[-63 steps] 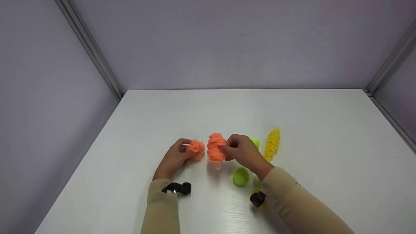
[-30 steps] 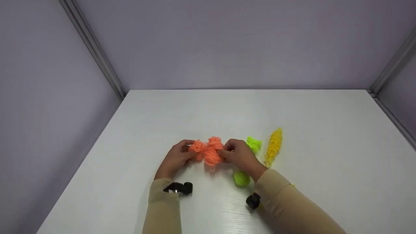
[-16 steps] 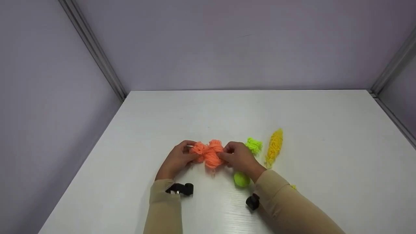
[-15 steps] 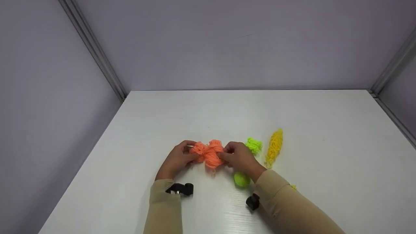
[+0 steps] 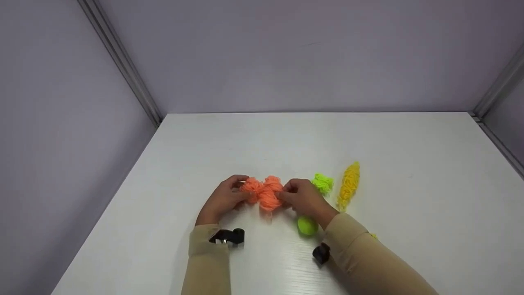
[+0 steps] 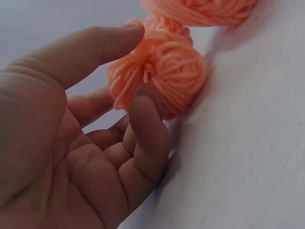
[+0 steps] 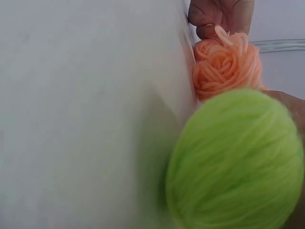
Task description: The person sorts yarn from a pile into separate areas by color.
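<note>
My left hand holds a small orange yarn ball between thumb and fingers, low over the white table. In the left wrist view this ball is pinched in at the middle, and the thumb and fingers stand around it. Beside it, my right hand pinches a larger orange yarn bundle by its right side. The two orange pieces meet in the head view, and a loose loop hangs from the larger one. A green yarn ball fills much of the right wrist view, hiding most of the right hand there.
On the white table, a bright green yarn clump lies just beyond the right hand. Farther right is a long yellow yarn skein. A small yellow bit shows past the right sleeve. Purple-grey walls enclose the table's back and sides.
The right hand has lowered the larger orange bundle and brought it left against the smaller ball, closing the gap between them. Over the last half second the hands have hardly moved.
</note>
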{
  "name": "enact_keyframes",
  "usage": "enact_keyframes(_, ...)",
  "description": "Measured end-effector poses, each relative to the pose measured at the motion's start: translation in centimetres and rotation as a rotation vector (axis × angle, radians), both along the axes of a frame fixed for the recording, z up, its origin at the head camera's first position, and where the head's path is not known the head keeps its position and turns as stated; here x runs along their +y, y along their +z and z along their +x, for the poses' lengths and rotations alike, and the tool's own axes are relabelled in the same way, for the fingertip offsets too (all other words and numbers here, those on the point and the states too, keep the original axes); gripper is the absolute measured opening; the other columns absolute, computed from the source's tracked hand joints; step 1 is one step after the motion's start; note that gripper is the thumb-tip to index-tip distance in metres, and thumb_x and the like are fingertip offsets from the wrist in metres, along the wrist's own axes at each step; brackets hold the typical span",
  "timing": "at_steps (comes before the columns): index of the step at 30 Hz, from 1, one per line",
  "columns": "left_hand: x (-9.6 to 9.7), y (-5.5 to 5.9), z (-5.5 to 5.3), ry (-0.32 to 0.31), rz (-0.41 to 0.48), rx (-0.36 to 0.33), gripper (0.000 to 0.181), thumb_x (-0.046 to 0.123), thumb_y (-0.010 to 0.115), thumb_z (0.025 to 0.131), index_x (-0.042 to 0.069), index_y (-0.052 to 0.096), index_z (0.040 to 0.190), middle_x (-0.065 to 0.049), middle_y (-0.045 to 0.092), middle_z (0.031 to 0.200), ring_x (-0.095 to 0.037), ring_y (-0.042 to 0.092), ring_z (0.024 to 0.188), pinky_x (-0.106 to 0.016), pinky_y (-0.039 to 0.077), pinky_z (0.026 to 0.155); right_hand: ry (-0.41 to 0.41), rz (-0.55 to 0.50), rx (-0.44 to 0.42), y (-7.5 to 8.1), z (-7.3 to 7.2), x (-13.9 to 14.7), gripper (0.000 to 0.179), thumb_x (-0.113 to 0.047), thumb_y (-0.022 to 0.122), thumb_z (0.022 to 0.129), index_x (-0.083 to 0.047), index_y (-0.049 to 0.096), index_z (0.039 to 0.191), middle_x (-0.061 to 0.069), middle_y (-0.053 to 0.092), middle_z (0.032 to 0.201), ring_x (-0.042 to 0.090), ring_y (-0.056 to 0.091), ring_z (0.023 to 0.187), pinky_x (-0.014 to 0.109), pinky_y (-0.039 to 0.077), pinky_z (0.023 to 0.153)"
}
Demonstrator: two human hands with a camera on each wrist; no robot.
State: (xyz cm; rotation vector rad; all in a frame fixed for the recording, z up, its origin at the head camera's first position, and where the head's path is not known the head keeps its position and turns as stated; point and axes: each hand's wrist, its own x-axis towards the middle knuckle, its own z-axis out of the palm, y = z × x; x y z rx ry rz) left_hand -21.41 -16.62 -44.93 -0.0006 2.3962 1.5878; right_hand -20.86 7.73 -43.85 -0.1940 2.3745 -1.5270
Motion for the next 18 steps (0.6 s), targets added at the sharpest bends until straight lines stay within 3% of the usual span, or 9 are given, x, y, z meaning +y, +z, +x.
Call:
enact_keyframes(6,-0.16,0.11,-0.14,0.019,-0.031,0.007,0.052,0.025,0.07,0.082,0.025,0.05,0.129,0.001,0.049,0.128,-0.02,0.059,0.082,-0.032,0.05,0.065,0.017,0.01,-0.021,0.33,0.15,-0.05,0.018,-0.032,0.067,0.085,-0.015,0.066,0.092,0.001,0.067,0.087,0.02,0.066,0.079,0.031,0.049,0.064)
enact_keyframes(18,-0.5,0.26,-0.2,0.069,-0.022,-0.001,0.051,0.024,0.071,0.081,0.024,0.052,0.129,0.002,0.051,0.125,-0.02,0.059,0.084,-0.033,0.05,0.067,0.1,0.064,0.009,0.46,-0.18,-0.31,0.016,-0.03,0.068,0.085,-0.02,0.068,0.099,-0.003,0.066,0.093,0.019,0.066,0.079,0.034,0.049,0.075)
